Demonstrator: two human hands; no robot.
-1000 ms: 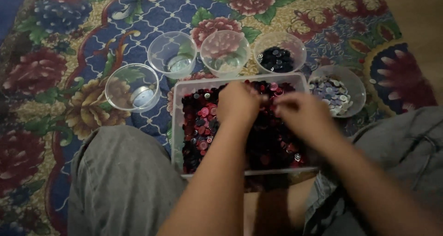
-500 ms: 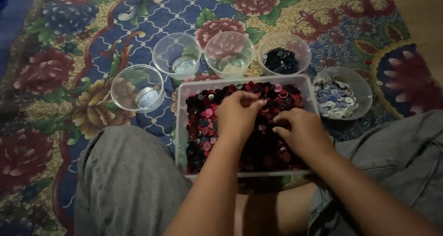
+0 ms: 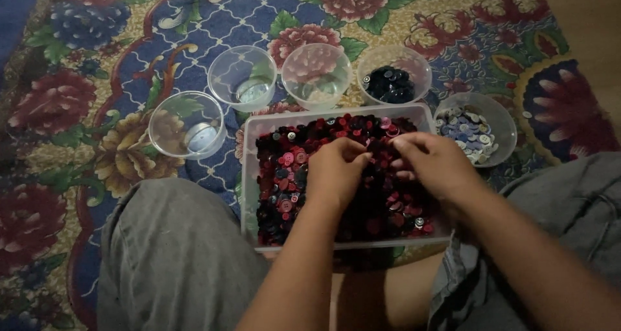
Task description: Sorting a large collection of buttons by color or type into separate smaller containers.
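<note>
Sifting glossy round buttons [image 3: 284,176] (plastic tray [image 3: 249,176]), both hands [image 3: 388,166].

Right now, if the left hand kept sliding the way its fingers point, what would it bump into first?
Probably the right hand. The left hand points rightward over the red and black buttons in the clear rectangular plastic tray, fingertips nearly meeting; depth is unclear.

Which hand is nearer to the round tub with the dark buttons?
Right. The right hand lies in the tray, just below the tub of dark buttons. The left hand is also in the tray, but further left of it.
</note>
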